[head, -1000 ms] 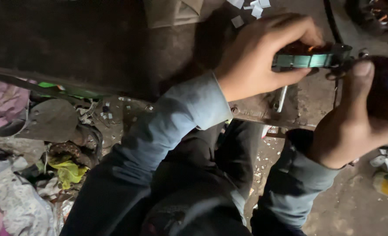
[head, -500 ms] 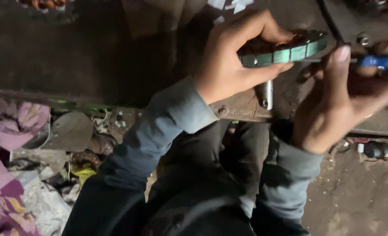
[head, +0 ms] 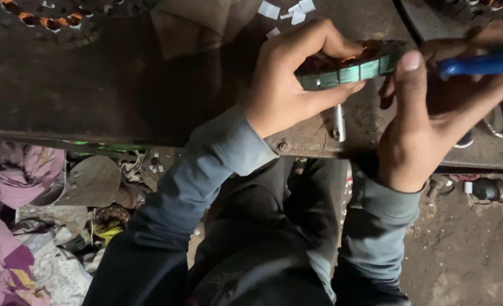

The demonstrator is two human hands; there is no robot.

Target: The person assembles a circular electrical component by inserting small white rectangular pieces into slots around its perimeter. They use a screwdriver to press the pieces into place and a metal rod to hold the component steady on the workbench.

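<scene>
Now lower over our dark metal workbench (head: 121,90), our left hand (head: 288,85) grips the green-banded ring-shaped stator (head: 353,68); our right hand (head: 433,113) clasps a blue-handled tool (head: 478,63) against it, winding work continuing

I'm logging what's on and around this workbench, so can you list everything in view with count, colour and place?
round wound core: one, green-sided with copper showing, held above the bench at upper centre
blue-handled tool: one, blue, upper right
workbench: one, dark and worn, across the top
paper scraps: several, white, on the bench at top centre
other wound cores: at least one, dark with copper, top left corner
metal pin: one, silvery, at the bench edge under the core
cloth: a heap, pink and purple, on the floor at left
small dark object: one, floor at right, kind unclear
left hand: fingers gripping the core
right hand: holding the tool, thumb up against the core
</scene>
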